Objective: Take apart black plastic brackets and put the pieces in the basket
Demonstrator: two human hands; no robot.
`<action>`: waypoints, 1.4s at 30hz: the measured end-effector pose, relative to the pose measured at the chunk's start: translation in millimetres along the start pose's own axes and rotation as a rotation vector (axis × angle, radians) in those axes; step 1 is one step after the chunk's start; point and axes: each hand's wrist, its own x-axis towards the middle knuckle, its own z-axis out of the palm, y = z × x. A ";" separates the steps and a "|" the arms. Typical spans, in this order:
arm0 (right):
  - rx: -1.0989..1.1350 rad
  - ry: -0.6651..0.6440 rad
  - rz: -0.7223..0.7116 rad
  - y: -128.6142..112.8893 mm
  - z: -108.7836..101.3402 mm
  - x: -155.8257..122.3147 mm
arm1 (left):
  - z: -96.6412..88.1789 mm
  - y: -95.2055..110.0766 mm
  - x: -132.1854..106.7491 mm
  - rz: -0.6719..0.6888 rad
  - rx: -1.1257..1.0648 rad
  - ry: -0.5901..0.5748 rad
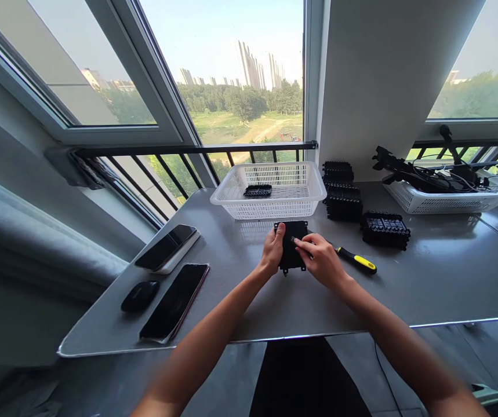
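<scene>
Your two bare forearms come in from the bottom edge and meet over the middle of the grey table (426,278). Your left hand (272,250) holds the left edge of a flat black part (291,246), with the fingers curled close together around it. Your right hand (320,262) lies over the right side of the part. Its thumb and forefinger are pressed together on the top face, and it is not possible to tell if they pinch something small there. The part is held low at the table, just in front of a white basket (275,209). Just beside your right hand lies a screwdriver (357,262) with a yellow and black handle. Inside the basket lies a single black part (258,190). To the right of the basket stand stacks of black parts (343,201). Well apart on the left lie two phones (174,300) and a black mouse (140,295).
</scene>
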 end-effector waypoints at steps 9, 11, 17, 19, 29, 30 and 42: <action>0.186 -0.154 -0.129 -7.6 -2.0 -2.2 | -18.4 10.0 15.5 -0.011 -0.075 0.154; 0.236 -0.029 -0.063 -7.3 -5.6 -0.2 | -18.6 11.4 15.5 -0.005 -0.069 0.147; 0.147 0.255 0.168 0.8 -13.3 5.5 | -3.5 1.5 2.1 -0.054 -0.025 0.008; 0.125 0.263 0.200 5.0 -13.1 5.7 | 3.8 -3.8 -4.7 -0.035 0.015 -0.052; 0.069 0.090 0.083 5.1 -3.1 4.9 | 16.1 -14.4 -19.5 0.038 0.107 -0.001; 0.067 0.069 0.051 3.7 -2.3 4.4 | 15.0 -14.1 -18.2 0.026 0.096 0.025; 0.192 -0.233 -0.199 -16.7 0.4 -4.5 | -13.7 -0.1 14.8 -0.044 -0.105 0.267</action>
